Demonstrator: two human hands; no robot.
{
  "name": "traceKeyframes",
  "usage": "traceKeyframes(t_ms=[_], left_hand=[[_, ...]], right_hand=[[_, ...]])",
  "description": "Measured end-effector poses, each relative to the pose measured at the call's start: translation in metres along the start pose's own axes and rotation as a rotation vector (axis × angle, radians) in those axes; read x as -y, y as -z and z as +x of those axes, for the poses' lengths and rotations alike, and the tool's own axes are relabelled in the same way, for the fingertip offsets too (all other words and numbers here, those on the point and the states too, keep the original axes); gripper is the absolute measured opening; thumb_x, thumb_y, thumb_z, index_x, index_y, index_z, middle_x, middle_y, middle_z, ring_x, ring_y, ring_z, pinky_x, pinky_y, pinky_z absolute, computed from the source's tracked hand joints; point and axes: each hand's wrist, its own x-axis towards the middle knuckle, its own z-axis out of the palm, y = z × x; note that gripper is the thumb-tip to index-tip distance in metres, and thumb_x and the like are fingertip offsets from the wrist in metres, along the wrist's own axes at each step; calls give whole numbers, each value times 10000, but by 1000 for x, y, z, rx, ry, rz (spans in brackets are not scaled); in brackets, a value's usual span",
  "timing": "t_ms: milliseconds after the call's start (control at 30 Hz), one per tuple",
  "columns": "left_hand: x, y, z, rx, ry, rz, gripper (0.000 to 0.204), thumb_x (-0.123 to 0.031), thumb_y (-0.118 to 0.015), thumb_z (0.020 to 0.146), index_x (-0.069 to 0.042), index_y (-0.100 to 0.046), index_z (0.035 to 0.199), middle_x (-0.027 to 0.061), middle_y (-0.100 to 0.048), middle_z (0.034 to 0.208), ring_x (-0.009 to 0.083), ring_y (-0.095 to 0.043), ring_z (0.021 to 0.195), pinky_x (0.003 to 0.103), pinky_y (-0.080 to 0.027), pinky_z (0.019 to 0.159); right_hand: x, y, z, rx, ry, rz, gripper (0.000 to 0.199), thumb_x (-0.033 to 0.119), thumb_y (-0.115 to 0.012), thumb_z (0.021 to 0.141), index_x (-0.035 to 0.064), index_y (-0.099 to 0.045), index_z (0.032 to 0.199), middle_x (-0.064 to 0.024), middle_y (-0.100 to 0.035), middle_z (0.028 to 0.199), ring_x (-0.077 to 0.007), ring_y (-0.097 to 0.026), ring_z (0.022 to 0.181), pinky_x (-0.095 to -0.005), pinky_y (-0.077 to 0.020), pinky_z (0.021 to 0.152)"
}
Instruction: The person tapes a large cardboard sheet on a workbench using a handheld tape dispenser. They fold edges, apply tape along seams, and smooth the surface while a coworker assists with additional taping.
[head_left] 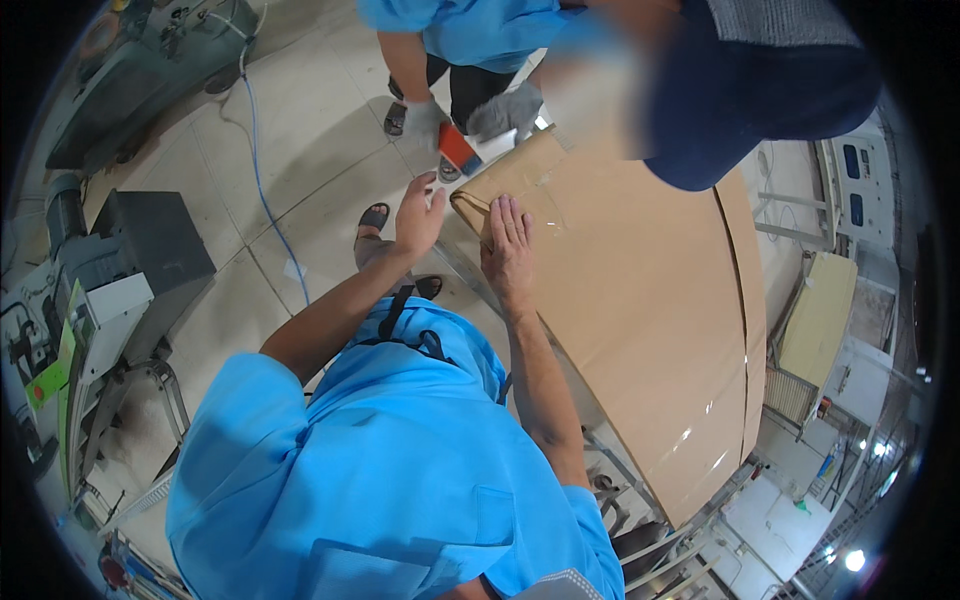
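Note:
A large flat brown paper-wrapped panel (640, 300) lies on a stand to my right. My right hand (510, 245) rests flat on the wrapping beside its folded near-left corner (470, 205), fingers stretched out. Off the panel's edge, my left hand (418, 215) is raised in the air with thumb and fingers apart, holding nothing. Just beyond it, a co-worker's grey-gloved hand (427, 125) holds a red and dark-blue tool (458, 148), perhaps a tape dispenser. The co-worker's other gloved hand (508, 112) is near the panel's far edge. Shiny clear strips show on the wrapping.
A second person's dark cap (760, 110) leans over the panel's far side. Along the tiled floor at left runs a blue hose (265, 190). Machinery with a grey box (150, 245) stands at left, and a green machine (140, 80) behind it. Yellowish boards (815, 320) lie at right.

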Motion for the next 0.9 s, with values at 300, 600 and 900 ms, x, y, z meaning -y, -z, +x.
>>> traceKeyframes(t_ms=[300, 600, 900], left_hand=[[-33, -2, -28, 237, -704, 775, 663, -165, -621, 916, -53, -408, 1534, 130, -318, 1638, 323, -301, 1513, 553, -270, 1218], [-35, -5, -32, 286, -780, 865, 712, -98, -614, 856, 5, -391, 1524, 153, -340, 1622, 315, -332, 1493, 525, -257, 1224], [-32, 0, -38, 272, -698, 607, 598, -54, -556, 861, -11, -490, 1454, 184, -461, 1536, 333, -393, 1458, 503, -293, 1204]], right_hand=[[0, 10, 1, 16, 21, 36, 737, 74, -702, 839, 24, -422, 1519, -167, -428, 1583, -308, -350, 1505, -489, -263, 1232], [-54, 45, -14, 96, -315, -106, 586, 336, -571, 1023, 85, -426, 1531, -134, -432, 1590, -332, -364, 1488, -509, -268, 1212], [-6, 43, 4, 256, -82, -104, 544, 313, -567, 1018, 143, -455, 1523, -58, -454, 1587, -323, -380, 1483, -522, -305, 1187]])
